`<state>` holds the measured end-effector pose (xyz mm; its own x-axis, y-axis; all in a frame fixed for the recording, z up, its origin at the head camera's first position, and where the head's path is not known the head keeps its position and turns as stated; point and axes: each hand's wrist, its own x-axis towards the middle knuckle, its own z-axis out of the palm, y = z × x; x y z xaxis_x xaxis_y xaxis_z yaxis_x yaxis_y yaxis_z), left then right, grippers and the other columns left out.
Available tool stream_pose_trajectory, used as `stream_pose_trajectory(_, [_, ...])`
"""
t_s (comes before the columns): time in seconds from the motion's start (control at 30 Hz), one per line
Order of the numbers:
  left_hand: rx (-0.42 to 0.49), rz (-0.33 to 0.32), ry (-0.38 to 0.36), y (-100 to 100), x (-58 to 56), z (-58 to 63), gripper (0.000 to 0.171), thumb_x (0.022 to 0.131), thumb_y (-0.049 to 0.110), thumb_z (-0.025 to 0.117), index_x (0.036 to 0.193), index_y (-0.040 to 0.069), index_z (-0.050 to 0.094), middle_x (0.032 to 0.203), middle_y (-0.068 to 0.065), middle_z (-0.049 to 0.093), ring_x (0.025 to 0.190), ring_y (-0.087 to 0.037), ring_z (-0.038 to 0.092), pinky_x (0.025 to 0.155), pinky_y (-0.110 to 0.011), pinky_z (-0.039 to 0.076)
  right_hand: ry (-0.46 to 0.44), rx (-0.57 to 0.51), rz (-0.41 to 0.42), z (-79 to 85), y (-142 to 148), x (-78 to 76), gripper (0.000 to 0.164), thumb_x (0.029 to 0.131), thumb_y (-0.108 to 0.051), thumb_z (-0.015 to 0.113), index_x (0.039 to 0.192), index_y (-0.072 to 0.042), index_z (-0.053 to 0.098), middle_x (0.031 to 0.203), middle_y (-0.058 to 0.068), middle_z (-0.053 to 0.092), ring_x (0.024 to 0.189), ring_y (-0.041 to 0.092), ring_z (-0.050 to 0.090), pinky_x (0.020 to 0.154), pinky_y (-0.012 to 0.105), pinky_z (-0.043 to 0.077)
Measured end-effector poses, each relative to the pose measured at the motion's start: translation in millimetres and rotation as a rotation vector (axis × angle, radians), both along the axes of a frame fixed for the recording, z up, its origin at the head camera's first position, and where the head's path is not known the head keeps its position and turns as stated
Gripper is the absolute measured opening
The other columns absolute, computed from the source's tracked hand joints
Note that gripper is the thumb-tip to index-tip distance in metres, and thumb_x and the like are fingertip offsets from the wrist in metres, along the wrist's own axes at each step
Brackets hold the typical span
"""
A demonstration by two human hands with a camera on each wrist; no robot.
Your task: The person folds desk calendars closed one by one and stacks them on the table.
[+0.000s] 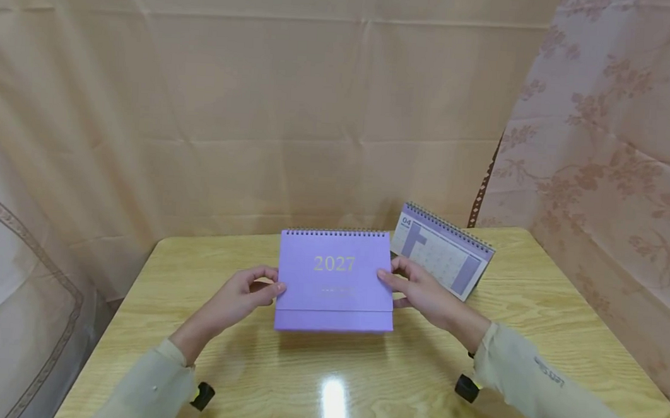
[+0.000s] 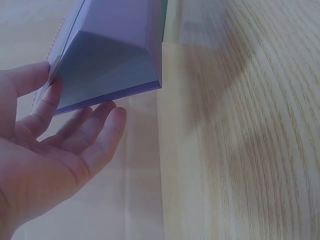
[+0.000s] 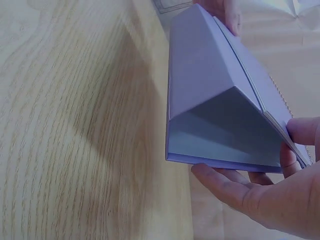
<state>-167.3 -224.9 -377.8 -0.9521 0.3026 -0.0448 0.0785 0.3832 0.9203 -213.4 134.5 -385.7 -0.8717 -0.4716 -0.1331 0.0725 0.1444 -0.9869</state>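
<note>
A purple desk calendar [image 1: 334,278] with gold "2027" on its cover faces me, its wire binding along the top. My left hand [image 1: 254,288] pinches its left edge, thumb on the cover and fingers behind. At the opposite edge my right hand [image 1: 416,289] grips it the same way. Both wrist views show the calendar's stand [image 2: 105,70] folded out into a hollow triangle. In the right wrist view, fingertips [image 3: 205,170] touch the back panel. The calendar is held up over the table, with a shadow below it.
A second desk calendar [image 1: 441,249], turned to a page marked "04", stands behind and right of my right hand. The wooden table [image 1: 196,258] ends at a beige curtain [image 1: 249,103]. A flowered cloth [image 1: 616,154] hangs on the right.
</note>
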Motion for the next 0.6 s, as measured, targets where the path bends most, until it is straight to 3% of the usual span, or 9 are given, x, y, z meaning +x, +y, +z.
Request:
stream_pose_trajectory(0.23, [-0.005, 0.008, -0.025, 2.3, -1.4, 0.2, 0.031, 0.101, 0.032, 0.065, 0.113, 0.004, 0.060, 0.131, -0.015, 0.060, 0.106, -0.024, 0.065, 0.093, -0.041, 0.056, -0.017, 0.003, 0.001, 2.3, 1.0, -0.1, 0.029, 0.107, -0.028, 0.054, 0.114, -0.001, 0.048, 0.125, 0.016, 0.056, 0.111, 0.026, 0.061, 0.090, 0.046, 0.055])
stream_pose_trajectory(0.6, [0.022, 0.023, -0.052, 7.3, -3.8, -1.5, 0.033, 0.102, 0.030, 0.065, 0.117, 0.001, 0.059, 0.127, -0.015, 0.061, 0.109, -0.026, 0.064, 0.093, -0.048, 0.055, -0.049, 0.024, -0.030, -0.8, 3.3, -4.3, 0.031, 0.106, -0.030, 0.057, 0.113, -0.001, 0.049, 0.119, 0.015, 0.060, 0.107, 0.025, 0.062, 0.088, 0.045, 0.056])
